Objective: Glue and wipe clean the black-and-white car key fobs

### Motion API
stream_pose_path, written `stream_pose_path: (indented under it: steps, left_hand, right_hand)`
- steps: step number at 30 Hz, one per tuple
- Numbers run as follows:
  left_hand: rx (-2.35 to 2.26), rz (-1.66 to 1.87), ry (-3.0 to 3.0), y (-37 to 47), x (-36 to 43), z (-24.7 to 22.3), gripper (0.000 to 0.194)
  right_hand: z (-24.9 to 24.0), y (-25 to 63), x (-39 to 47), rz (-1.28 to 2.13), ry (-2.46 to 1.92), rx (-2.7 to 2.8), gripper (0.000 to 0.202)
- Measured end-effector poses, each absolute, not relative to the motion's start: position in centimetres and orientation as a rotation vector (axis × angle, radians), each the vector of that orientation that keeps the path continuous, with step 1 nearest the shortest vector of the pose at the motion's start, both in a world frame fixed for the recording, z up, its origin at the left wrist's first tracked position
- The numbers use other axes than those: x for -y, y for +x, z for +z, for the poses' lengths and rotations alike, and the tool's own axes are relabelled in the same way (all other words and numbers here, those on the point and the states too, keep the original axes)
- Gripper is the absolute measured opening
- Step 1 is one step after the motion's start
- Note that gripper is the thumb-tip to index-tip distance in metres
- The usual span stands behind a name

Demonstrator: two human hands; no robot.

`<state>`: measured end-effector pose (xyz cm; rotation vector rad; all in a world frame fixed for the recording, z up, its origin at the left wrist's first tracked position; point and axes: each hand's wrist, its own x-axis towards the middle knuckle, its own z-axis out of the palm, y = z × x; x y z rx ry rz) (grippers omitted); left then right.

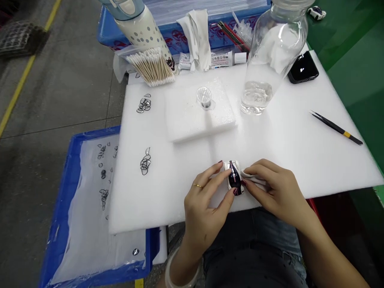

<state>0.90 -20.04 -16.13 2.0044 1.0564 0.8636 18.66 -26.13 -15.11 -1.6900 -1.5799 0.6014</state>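
Observation:
A small white and dark toy car [234,179] is at the near edge of the white foam board [186,188]. My left hand [207,200] steadies it, with the thumb at its near end and fingertips on its left side and top. A white cloth [256,179] is pinched between the thumb and fingers of my right hand [276,192], right against the car's right side. Part of the cloth is hidden inside the hand.
Beyond the car stands a foam block [201,120] with a small round cup [204,97]. A glass bottle [258,76], black tweezers [336,127], cotton swabs [153,68] and a dotted flask [142,32] surround it. Small clear pieces [145,163] lie left, above a blue tray [78,224].

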Motion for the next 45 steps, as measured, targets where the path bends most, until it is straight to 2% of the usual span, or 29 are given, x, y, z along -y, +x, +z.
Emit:
stream_pose_path:
  steps: [23, 26, 28, 30, 32, 37, 40, 45]
  left_hand:
    - [-1.091, 0.816, 2.025, 1.0, 20.0, -16.0, 0.027]
    - [-0.982, 0.704, 2.065, 0.5, 18.8, -15.3, 0.041]
    - [-0.781, 0.562, 2.150, 0.1, 17.5, -14.9, 0.057]
    - [-0.568, 0.414, 2.241, -0.1, 16.4, -14.7, 0.063]
    - [-0.486, 0.374, 2.286, -0.1, 15.8, -15.0, 0.058]
    - [-0.716, 0.679, 2.239, 0.3, 16.3, -16.4, 0.039]
    - [-0.729, 0.717, 2.225, 0.2, 16.6, -16.5, 0.031]
    - [-0.653, 0.626, 2.224, -0.3, 16.1, -16.2, 0.037]
  right_hand:
    - [-15.3, 18.5, 25.9, 0.557, -1.727, 1.572, 0.007]
    - [-15.2, 18.9, 26.0, 0.569, -1.660, 1.550, 0.008]
    - [-15.1, 19.1, 26.2, 0.522, -1.597, 1.510, 0.008]
    - [-15.2, 19.2, 26.6, 0.424, -1.567, 1.457, 0.010]
    - [-15.3, 19.1, 27.1, 0.297, -1.561, 1.417, 0.013]
    - [-16.4, 18.5, 27.9, 0.015, -1.576, 1.552, 0.024]
    - [-17.0, 17.9, 27.9, -0.065, -1.549, 1.682, 0.023]
    - [-17.3, 17.1, 27.7, -0.138, -1.599, 1.746, 0.023]
